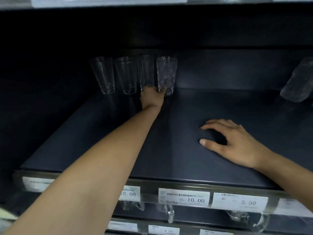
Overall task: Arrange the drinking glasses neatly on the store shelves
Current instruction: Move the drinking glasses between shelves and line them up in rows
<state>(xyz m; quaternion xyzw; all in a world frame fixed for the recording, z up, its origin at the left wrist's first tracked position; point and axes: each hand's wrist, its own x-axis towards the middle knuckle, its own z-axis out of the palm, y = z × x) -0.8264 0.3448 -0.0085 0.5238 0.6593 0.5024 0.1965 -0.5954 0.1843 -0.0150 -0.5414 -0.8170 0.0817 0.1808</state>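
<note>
1. The bare left arm is closest. It reaches to the back of the dark blue flat shelf.
2. The left hand touches the bottom of the clear bumpy drinking glass. I cannot tell if it holds it or just pushes it, maybe to line it up.
3. That glass stands upright, last in a row of four, just above the fingers.
4. The right hand lies flat and holds nothing, probably for leaning.
</note>
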